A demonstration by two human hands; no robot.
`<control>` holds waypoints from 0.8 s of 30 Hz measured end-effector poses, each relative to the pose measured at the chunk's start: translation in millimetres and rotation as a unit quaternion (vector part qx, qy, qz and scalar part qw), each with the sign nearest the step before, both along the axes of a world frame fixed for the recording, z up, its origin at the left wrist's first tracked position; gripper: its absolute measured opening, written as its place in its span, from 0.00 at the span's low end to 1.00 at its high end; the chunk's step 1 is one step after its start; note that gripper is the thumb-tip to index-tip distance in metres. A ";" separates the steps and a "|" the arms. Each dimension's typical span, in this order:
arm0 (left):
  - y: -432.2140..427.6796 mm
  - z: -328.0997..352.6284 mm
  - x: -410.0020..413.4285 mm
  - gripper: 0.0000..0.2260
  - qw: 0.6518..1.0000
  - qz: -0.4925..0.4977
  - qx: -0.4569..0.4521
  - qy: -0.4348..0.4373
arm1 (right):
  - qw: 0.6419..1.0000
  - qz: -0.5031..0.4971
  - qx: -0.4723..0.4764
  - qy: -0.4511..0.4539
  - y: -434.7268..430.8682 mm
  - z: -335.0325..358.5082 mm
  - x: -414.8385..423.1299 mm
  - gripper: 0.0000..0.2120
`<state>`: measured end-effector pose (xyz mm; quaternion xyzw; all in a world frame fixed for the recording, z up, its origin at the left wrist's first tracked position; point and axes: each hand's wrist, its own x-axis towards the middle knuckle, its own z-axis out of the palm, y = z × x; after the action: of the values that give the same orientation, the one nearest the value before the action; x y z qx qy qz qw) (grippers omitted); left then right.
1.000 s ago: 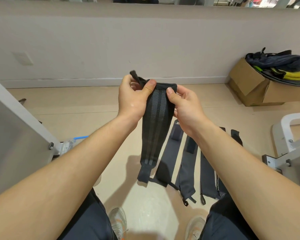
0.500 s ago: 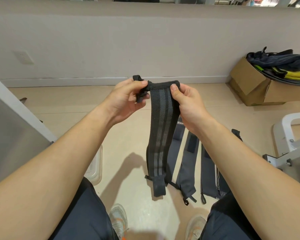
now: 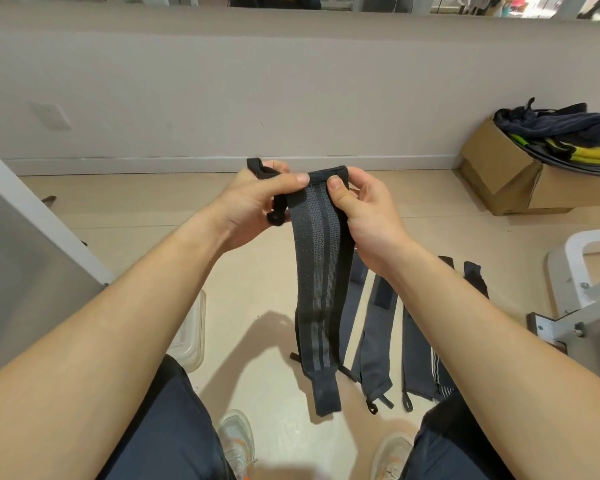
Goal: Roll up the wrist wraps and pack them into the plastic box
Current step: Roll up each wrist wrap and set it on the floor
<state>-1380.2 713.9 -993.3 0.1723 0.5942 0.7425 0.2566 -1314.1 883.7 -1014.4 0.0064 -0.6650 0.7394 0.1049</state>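
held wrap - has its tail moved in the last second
Yes: the held wrap swung right and hangs lower, its tail now overlapping the leftmost floor wrap.

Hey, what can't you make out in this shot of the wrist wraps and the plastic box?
Head view:
1. Plastic box: left forearm covers most of it, contents unseen.
2. Floor wraps: the held wrap and right forearm overlap them, so count uncertain.
3. Held wrap's top end: left hand and right hand cover it.

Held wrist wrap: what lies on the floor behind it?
Dark wraps lying flat on the floor, showing to the right of the held wrist wrap. Whatever lies directly behind it is covered.
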 end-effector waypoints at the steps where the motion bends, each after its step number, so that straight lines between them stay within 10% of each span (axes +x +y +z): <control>1: -0.8 -0.6 -0.7 0.11 1.000 0.007 -0.010 0.008 | 1.000 -0.005 0.005 0.001 -0.1 0.0 0.4 0.08; 17: -10.8 4.6 -5.4 0.04 0.982 0.171 -0.080 -0.001 | 0.993 -0.081 0.080 -0.014 17.1 -2.1 -2.5 0.06; 24: 29.7 -1.8 22.5 0.05 0.802 0.318 -0.335 0.379 | 0.941 -0.242 0.235 -0.028 -10.3 -0.8 -1.7 0.06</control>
<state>-1357.6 743.6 -995.1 0.1450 0.8774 0.4123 -0.1981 -1315.8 873.4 -1015.2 -0.1510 -0.8042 0.5138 0.2577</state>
